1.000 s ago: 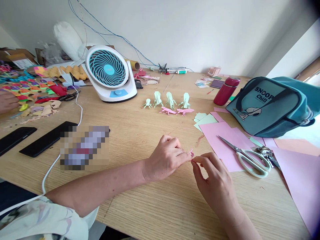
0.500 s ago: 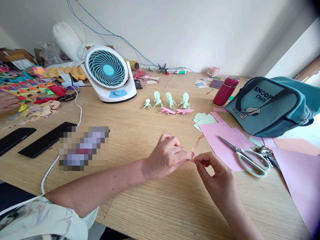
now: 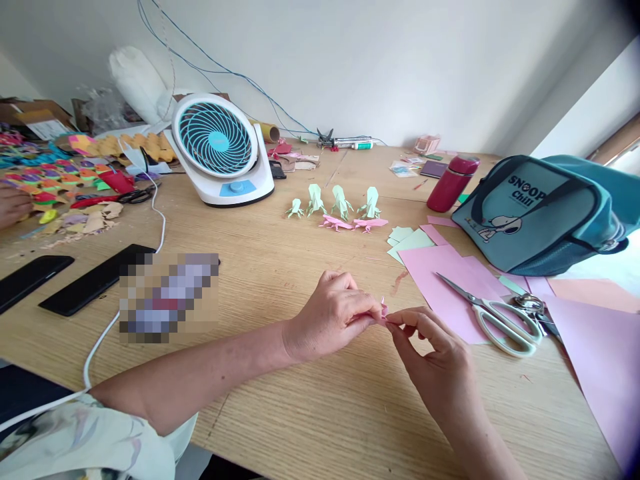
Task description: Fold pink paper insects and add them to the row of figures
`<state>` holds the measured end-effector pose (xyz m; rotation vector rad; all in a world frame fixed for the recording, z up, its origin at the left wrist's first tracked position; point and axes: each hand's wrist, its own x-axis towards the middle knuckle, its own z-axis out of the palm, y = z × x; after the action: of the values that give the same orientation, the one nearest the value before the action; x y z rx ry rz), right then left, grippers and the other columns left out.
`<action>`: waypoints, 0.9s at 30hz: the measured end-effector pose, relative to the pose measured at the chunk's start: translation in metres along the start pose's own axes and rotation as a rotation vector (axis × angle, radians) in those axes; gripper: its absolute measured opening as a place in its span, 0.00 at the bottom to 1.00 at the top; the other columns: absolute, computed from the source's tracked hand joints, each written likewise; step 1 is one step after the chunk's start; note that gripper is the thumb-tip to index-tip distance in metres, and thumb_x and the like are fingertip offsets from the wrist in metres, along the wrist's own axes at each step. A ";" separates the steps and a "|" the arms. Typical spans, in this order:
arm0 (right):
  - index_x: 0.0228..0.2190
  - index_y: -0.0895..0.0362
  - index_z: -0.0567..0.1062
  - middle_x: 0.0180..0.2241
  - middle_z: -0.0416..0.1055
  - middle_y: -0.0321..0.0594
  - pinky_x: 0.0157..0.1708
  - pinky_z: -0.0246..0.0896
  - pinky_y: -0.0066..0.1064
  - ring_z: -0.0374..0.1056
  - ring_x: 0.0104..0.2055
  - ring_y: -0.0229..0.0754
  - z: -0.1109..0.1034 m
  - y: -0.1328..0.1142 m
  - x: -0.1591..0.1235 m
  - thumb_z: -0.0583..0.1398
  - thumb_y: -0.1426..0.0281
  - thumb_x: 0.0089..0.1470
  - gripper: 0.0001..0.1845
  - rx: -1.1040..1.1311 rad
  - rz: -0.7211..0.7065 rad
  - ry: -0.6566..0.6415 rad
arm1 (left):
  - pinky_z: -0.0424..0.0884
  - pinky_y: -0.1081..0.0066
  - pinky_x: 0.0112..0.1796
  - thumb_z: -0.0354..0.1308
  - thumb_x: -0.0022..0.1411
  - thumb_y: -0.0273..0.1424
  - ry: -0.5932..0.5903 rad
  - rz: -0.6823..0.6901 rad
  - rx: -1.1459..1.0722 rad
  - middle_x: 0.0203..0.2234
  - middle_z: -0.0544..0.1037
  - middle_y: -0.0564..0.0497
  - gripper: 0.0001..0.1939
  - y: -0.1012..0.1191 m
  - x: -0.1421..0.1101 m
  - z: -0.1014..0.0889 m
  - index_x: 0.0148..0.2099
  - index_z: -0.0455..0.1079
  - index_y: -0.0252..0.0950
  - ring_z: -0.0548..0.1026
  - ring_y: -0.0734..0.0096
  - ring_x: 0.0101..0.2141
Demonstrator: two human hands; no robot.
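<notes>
A small piece of folded pink paper [image 3: 384, 309] is pinched between my two hands above the table, most of it hidden by fingers. My left hand [image 3: 336, 312] grips it from the left, thumb and fingers pressed together. From the right, the thumb and forefinger of my right hand [image 3: 435, 343] pinch its near edge. Beyond my hands stand several light green origami insects [image 3: 341, 201], with two pink origami insects [image 3: 370, 224] in front of them.
Scissors [image 3: 505, 325] lie on pink paper sheets [image 3: 435, 263] at the right, near a teal bag [image 3: 540, 213] and a red bottle [image 3: 453, 183]. A fan [image 3: 217, 143] stands at the back left. Another person's hand [image 3: 14, 205] rests by paper scraps at the far left.
Both hands stay in almost the same place, fingers shifting slightly on the pink paper. The other person's hand at far left has moved a little.
</notes>
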<state>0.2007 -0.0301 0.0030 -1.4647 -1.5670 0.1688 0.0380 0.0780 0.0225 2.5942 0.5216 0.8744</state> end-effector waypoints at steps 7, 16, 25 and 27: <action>0.35 0.52 0.75 0.32 0.72 0.34 0.28 0.60 0.27 0.65 0.29 0.35 -0.001 -0.001 -0.002 0.59 0.75 0.60 0.06 -0.040 0.005 0.000 | 0.56 0.67 0.46 0.61 0.64 0.27 0.011 0.007 -0.002 0.30 0.81 0.61 0.03 -0.002 -0.001 0.002 0.37 0.74 0.41 0.69 0.74 0.35; 0.33 0.53 0.73 0.31 0.71 0.37 0.32 0.62 0.31 0.65 0.32 0.39 0.002 -0.002 -0.003 0.58 0.74 0.60 0.05 -0.133 -0.014 -0.008 | 0.55 0.65 0.43 0.56 0.68 0.29 0.048 0.112 0.146 0.29 0.81 0.58 0.05 -0.001 -0.003 0.003 0.39 0.74 0.40 0.71 0.72 0.36; 0.37 0.55 0.70 0.32 0.70 0.39 0.36 0.57 0.37 0.65 0.33 0.42 0.001 0.006 -0.003 0.56 0.75 0.62 0.04 -0.374 -0.186 -0.085 | 0.55 0.64 0.43 0.55 0.69 0.30 0.049 0.142 0.195 0.27 0.80 0.57 0.06 -0.001 -0.004 0.005 0.39 0.73 0.40 0.71 0.71 0.37; 0.37 0.56 0.70 0.32 0.69 0.40 0.36 0.56 0.38 0.65 0.33 0.43 0.000 0.006 -0.002 0.55 0.76 0.61 0.05 -0.408 -0.190 -0.118 | 0.55 0.64 0.44 0.55 0.69 0.30 0.033 0.149 0.192 0.27 0.80 0.57 0.07 -0.001 -0.004 0.005 0.38 0.73 0.39 0.71 0.72 0.37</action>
<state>0.2046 -0.0301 -0.0025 -1.6226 -1.9065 -0.1905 0.0382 0.0758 0.0165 2.8272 0.4456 0.9583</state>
